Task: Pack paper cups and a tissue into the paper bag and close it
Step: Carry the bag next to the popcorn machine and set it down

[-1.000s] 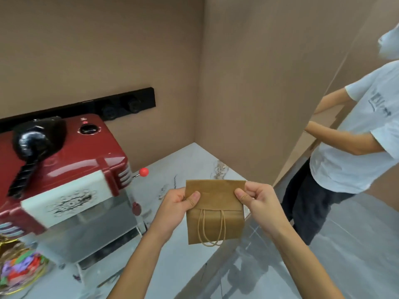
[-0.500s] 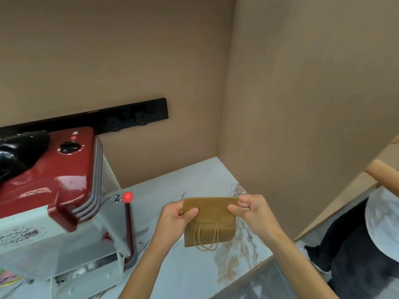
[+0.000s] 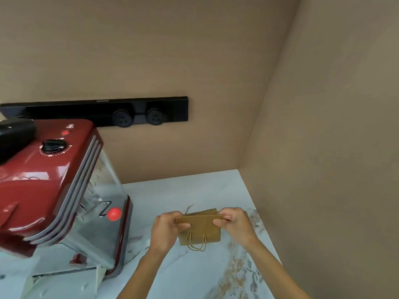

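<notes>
A small flat brown paper bag [image 3: 201, 229] with twine handles hangs between both hands above the white marble counter [image 3: 194, 190]. My left hand [image 3: 165, 230] pinches its top left corner, thumb on the front face. At the top right corner, my right hand [image 3: 235, 225] pinches the rim. The two top edges are slightly apart, so the bag's mouth is open a crack. No paper cups or tissue are in view.
A red and silver countertop machine [image 3: 54, 190] with a red-knobbed lever [image 3: 114, 213] fills the left. A black socket strip [image 3: 138, 114] runs along the back wall. A brown side wall [image 3: 323, 169] closes off the right, close to the bag.
My view has swung left and up; the other person at the right is out of frame. The bag and both hands moved over the counter, and the bag's top edges have parted slightly.
</notes>
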`<state>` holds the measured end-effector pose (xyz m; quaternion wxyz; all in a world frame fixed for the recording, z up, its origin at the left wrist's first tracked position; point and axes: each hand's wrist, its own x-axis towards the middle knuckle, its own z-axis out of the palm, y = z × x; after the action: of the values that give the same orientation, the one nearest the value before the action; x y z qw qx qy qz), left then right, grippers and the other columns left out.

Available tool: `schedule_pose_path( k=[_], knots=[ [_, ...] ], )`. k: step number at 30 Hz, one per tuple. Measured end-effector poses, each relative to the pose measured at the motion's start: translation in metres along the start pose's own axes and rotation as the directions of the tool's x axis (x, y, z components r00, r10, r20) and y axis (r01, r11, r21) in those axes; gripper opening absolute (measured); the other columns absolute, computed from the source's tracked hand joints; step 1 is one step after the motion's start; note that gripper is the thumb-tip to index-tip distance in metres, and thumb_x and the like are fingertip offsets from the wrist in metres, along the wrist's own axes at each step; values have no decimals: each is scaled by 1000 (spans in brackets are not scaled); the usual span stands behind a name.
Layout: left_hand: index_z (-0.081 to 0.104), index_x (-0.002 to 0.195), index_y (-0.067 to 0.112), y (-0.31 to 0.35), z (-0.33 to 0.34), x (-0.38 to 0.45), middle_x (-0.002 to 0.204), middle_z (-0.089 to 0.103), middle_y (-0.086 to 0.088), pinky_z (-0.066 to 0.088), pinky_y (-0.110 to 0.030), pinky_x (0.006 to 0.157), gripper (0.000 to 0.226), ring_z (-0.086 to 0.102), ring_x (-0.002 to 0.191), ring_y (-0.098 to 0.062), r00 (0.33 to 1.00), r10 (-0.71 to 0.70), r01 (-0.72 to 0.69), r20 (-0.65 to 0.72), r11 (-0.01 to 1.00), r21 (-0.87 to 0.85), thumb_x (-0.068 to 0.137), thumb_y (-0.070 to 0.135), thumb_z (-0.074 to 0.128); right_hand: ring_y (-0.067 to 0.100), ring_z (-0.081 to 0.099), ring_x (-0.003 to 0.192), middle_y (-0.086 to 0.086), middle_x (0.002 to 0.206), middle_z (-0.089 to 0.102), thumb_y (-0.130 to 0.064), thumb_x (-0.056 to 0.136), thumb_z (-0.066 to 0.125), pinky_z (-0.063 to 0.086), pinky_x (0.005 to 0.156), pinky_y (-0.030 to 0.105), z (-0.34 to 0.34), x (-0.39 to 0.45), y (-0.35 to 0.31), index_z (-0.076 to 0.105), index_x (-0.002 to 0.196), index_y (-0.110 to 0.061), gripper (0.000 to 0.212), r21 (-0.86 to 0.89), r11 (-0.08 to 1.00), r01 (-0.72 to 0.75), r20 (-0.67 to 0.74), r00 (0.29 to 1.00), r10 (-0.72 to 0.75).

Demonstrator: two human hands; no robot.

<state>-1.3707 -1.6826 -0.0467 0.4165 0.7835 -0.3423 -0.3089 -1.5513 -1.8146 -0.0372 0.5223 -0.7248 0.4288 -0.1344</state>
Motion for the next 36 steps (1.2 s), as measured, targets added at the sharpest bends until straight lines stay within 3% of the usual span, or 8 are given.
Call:
schedule_pose_path(
  k=[3,6,10,15,18,21,27,36],
  knots=[
    [63,50,37,-15,6,6,54,64,11,51,-32,64,38,65,65,-19,997,-72,72,-5,988,138,71,14,84,11,73,72,-4,71,77,-7,83,75,55,71,25,10,20,15,73,74,-12,10,-97,995,-8,65,998,14],
    [56,49,39,-31,16,4,53,57,11,39,-26,54,37,59,66,-15,993,-116,110,-3,940,324,72,23,79,5,64,64,1,66,73,-9,83,75,49,66,22,19,31,32,66,65,-27,26,-204,979,23,143,990,6],
    [69,76,28,-30,29,-3,71,68,4,37,-27,61,2,64,79,-20,992,-122,121,-31,857,501,77,29,70,5,61,63,-1,66,68,-10,85,72,47,67,24,18,41,45,59,63,-33,34,-289,955,71,238,971,0],
    [64,81,22,-14,43,3,86,69,-3,40,-32,66,13,66,87,-28,989,-146,75,37,692,718,74,16,54,16,67,82,2,86,73,-21,87,70,53,75,28,13,49,39,72,86,-22,2,-461,864,202,338,940,-40],
    [68,101,25,-7,53,13,104,69,-7,49,-38,79,31,66,100,-30,988,-121,-20,100,535,845,84,8,49,27,67,94,9,100,74,-29,89,66,52,78,33,21,55,27,72,103,-21,17,-631,655,416,471,876,-102],
    [66,109,20,-4,61,20,112,68,-8,48,-40,85,26,65,105,-30,982,-94,-104,161,439,892,96,13,44,36,65,92,18,99,72,-24,94,58,48,74,37,37,55,14,72,100,-9,21,-671,497,551,573,810,-125],
    [66,109,21,-13,57,22,111,68,-8,45,-41,90,26,64,105,-30,980,-47,-163,196,386,908,102,24,41,38,65,92,17,96,70,-10,97,51,47,75,41,46,50,15,70,102,-11,20,-752,368,547,530,833,-157],
    [66,109,25,-26,58,16,107,70,-8,47,-41,88,24,65,102,-30,986,7,-152,164,405,901,100,24,44,39,64,100,19,105,70,-2,93,48,50,84,43,44,46,24,70,108,-11,28,-727,407,553,516,831,-208]
  ],
)
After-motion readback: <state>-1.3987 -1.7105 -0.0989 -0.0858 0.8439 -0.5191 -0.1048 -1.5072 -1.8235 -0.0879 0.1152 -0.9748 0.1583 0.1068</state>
